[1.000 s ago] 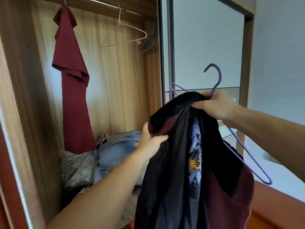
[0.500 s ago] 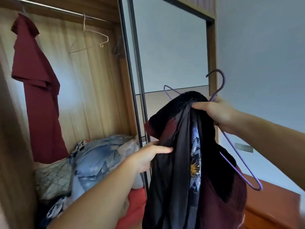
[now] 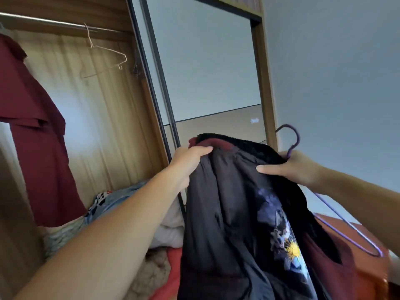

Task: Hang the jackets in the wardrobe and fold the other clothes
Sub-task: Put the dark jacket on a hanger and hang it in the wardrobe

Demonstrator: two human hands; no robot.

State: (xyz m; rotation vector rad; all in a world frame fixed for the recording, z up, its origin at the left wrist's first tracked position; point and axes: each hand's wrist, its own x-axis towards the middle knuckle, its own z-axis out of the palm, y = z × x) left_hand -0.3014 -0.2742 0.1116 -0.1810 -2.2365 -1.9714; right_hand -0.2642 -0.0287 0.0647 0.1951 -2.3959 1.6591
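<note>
At the far left a dark red garment (image 3: 32,131) hangs from the metal wardrobe rail (image 3: 54,23), its left side cut off by the frame edge and its own hanger out of sight. Beside it an empty pale wire hanger (image 3: 104,59) dangles on the same rail, in front of the wooden back panel of the wardrobe (image 3: 104,126). Below lies a heap of loose clothes (image 3: 129,213), blue, white and red, partly covered by the left forearm; the single pieces in it cannot be told apart.

The left hand (image 3: 188,161) grips the black jacket with dark lining and fleecy black collar (image 3: 227,213) at the left end of its collar: the fingers are curled over the edge where a strip of dark red shows, the thumb lying along the top. The jacket hangs from both hands in front of the sliding mirrored wardrobe door (image 3: 205,72), its lower part running off the bottom of the frame. A printed patch in blue, white and yellow shows inside it, too blurred to read.

The right hand (image 3: 296,167) pinches the right end of the collar, thumb stretched flat across the lining, and holds the purple wire hanger (image 3: 346,226) too. The hanger's hook rises above the knuckles; its shoulder runs down to the right behind the jacket, the rest hidden by fabric.
</note>
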